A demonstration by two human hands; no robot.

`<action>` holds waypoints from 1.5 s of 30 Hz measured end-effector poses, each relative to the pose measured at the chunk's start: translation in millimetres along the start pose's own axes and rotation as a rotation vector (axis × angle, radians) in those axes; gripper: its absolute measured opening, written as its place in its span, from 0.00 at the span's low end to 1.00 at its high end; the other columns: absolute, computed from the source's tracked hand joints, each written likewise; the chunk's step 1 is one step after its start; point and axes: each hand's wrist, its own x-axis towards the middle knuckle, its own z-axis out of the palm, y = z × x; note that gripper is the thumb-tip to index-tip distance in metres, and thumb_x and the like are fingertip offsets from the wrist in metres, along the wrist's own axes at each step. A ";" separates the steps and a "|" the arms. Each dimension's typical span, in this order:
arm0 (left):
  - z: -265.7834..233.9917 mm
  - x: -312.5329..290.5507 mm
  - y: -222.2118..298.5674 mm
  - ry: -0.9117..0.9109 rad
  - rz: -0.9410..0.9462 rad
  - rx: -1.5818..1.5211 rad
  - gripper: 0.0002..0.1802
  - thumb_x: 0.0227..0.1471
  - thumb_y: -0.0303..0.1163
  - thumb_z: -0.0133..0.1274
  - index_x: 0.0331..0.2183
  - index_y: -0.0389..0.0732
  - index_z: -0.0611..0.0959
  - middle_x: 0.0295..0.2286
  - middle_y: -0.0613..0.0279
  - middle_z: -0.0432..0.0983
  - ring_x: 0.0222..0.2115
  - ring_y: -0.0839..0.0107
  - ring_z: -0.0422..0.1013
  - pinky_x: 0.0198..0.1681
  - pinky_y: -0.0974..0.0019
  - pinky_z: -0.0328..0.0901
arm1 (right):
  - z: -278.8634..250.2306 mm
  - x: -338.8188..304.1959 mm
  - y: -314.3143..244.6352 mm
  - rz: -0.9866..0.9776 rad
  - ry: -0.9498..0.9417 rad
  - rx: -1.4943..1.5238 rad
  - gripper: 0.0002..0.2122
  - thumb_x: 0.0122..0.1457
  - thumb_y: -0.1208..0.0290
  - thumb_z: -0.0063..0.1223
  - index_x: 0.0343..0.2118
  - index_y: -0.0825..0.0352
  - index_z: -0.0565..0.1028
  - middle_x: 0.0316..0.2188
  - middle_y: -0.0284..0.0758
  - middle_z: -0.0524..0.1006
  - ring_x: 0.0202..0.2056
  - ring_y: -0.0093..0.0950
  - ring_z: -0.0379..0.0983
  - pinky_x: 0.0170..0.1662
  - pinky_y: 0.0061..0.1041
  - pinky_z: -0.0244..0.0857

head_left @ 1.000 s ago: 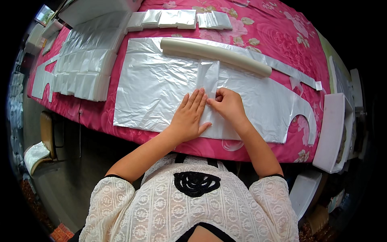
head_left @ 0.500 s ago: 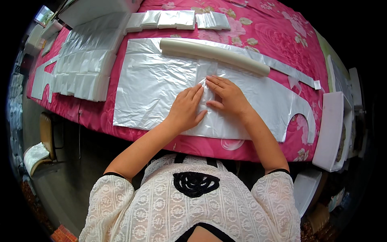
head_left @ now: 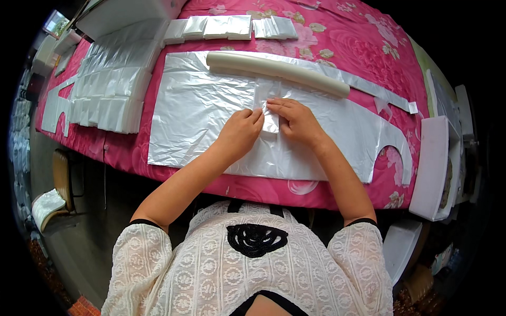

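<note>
The person in a white lace top (head_left: 247,268) sits at the near edge of the pink flowered tablecloth (head_left: 363,58), with both forearms reaching onto it. A wide sheet of clear plastic (head_left: 200,116) lies flat on this cloth, near its front edge. In the middle of the sheet there is a small folded plastic piece (head_left: 269,113). The left hand (head_left: 240,131) has its fingers bent and pinches the left edge of this piece; the right hand (head_left: 298,118) lies flatter, fingers together, pressing on its right side (how firmly, I cannot tell). Just behind the hands, a long pale roll (head_left: 274,71) lies across the sheet. On the left part of the cloth stands a stack of plastic bags (head_left: 110,87). At the far edge of the cloth, small folded packets (head_left: 226,26) lie in a row.
</note>
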 end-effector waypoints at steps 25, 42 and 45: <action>-8.4 -8.1 3.8 -0.015 -0.690 -0.756 0.35 0.46 0.29 0.54 0.54 0.30 0.60 0.23 0.55 0.78 0.23 0.72 0.74 0.29 0.73 0.66 | -8.0 -4.1 -35.9 0.857 -0.181 0.380 0.13 0.52 0.64 0.52 0.23 0.71 0.77 0.14 0.34 0.73 0.16 0.22 0.68 0.23 0.22 0.60; 13.9 0.2 21.5 0.044 -0.155 -0.081 0.43 0.48 0.48 0.50 0.55 0.27 0.55 0.56 0.42 0.50 0.59 0.51 0.46 0.60 0.52 0.40 | -4.5 6.4 -20.8 0.929 -0.287 0.408 0.14 0.49 0.64 0.51 0.16 0.69 0.77 0.11 0.36 0.74 0.16 0.25 0.71 0.25 0.24 0.65; 24.8 -0.2 19.5 0.014 -0.180 -0.069 0.50 0.47 0.55 0.48 0.56 0.27 0.50 0.57 0.41 0.46 0.60 0.52 0.41 0.61 0.52 0.35 | 3.2 1.6 -15.2 0.928 -0.245 0.428 0.14 0.48 0.63 0.52 0.15 0.69 0.77 0.11 0.37 0.74 0.16 0.26 0.72 0.26 0.25 0.65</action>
